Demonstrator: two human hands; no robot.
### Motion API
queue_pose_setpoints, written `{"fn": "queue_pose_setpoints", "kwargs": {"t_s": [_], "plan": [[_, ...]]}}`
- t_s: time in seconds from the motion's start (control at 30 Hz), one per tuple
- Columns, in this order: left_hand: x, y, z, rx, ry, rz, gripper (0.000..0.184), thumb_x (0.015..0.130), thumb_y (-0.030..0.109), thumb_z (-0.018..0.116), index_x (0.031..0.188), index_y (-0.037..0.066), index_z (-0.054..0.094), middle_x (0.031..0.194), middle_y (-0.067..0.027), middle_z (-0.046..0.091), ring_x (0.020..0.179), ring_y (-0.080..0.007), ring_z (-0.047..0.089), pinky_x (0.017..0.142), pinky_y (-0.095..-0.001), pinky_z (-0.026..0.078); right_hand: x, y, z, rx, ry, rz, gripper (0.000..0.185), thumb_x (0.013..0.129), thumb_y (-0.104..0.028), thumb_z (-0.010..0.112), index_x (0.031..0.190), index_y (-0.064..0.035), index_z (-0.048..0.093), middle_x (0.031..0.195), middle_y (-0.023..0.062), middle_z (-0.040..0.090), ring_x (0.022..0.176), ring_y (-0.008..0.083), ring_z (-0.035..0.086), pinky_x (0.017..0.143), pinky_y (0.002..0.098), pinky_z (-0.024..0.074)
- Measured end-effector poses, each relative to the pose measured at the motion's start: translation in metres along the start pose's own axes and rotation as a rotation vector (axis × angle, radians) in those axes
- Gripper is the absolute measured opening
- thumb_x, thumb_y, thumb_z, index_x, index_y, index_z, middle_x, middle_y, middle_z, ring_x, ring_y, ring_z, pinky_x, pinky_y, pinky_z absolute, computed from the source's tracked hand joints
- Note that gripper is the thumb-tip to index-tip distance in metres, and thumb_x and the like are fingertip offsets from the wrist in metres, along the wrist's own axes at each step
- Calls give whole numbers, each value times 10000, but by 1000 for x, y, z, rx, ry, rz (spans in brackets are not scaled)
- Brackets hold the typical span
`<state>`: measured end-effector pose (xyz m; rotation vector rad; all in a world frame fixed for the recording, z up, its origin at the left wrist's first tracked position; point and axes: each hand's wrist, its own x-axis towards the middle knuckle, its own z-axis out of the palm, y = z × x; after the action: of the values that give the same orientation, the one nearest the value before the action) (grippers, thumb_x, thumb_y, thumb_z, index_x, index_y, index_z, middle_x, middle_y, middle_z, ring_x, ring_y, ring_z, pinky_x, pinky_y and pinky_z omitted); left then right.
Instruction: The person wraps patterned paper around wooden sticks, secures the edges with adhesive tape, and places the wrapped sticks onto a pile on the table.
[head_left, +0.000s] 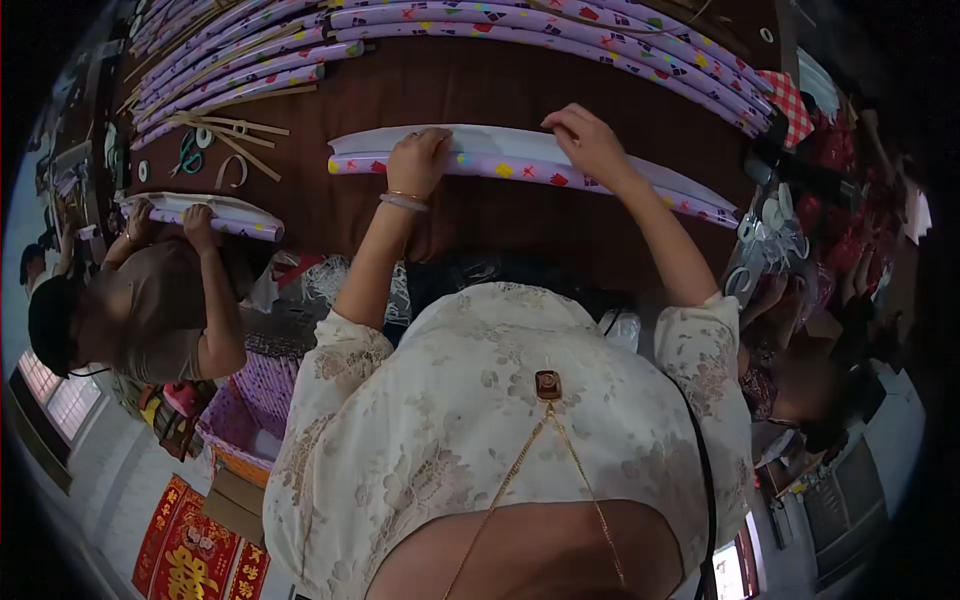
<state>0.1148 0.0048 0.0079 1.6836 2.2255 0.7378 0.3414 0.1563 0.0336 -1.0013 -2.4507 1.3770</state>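
A long strip of purple patterned wrapping paper lies across the table in front of me, partly rolled, its white inner side turned up along the far edge. My left hand is on the left part of this roll, fingers curled over the paper. Farther right, my right hand is above the white side with bent fingers drawn together. Whether something small is between those fingertips, I cannot tell.
Many finished-looking purple rolls lie along the far side. Scissors, tape rings and thin wooden strips are at the left. A co-worker on the left handles another roll. Clear plastic and tape rolls lie right.
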Motion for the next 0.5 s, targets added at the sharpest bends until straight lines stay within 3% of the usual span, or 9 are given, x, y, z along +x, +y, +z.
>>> {"fn": "queue_pose_setpoints", "kwargs": {"t_s": [0.13,0.27,0.33,0.5], "plan": [[2,4,2,-13,29,-14,116,766,151,575,830,68,625,796,-126,632,731,-300,597,667,-397,475,-24,2,18,-278,91,-72,186,807,-67,462,961,-11,549,986,130,564,914,309,544,814,367,429],[1,5,3,9,18,-19,106,761,144,576,817,68,624,772,-124,630,710,-304,595,651,-400,473,-35,16,8,-220,93,29,190,803,-67,463,965,-12,546,984,142,562,909,306,548,811,358,432],[3,4,4,-12,59,-14,97,757,142,578,806,71,624,747,-123,627,691,-305,594,638,-401,472,-37,11,7,-189,169,188,191,797,-64,468,964,-8,544,950,150,561,884,301,552,807,354,434],[1,8,5,14,49,-14,92,748,130,578,801,70,623,729,-128,624,673,-305,592,628,-401,473,-36,9,12,-155,302,216,217,773,-111,532,980,-56,569,942,126,542,852,287,551,777,369,432]]}}
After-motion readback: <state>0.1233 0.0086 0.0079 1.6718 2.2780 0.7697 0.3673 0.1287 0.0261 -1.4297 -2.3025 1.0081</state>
